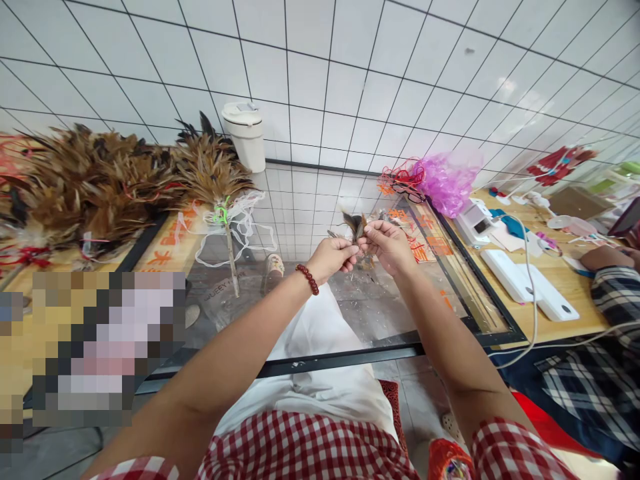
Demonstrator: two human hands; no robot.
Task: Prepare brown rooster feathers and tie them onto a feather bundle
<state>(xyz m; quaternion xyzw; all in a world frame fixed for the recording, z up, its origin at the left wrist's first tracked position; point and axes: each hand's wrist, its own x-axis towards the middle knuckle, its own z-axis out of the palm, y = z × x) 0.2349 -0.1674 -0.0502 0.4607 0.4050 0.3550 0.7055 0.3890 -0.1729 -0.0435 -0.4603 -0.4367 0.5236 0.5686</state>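
A feather heap [85, 190] lies at the left, a feather duster [213, 173] just right of it, a lidded bin [247, 137] behind that against the wall. The left hand [333, 257] and right hand [389, 245] meet above the middle of the glass tabletop [380, 320], a feather tuft [356, 225] between them. Right of it stands a wooden table [567, 263] (plastic bag [447, 181] at its back, power strip [510, 275] nearer), a co-worker's sleeve [616, 300] beyond.

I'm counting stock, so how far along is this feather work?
Looks done: a heap of feather bundles at left and one feather duster on a stick. In hand: the left hand and right hand pinch a small feather tuft above the glass table. Left: that tuft is unbound; how many remain is unclear.
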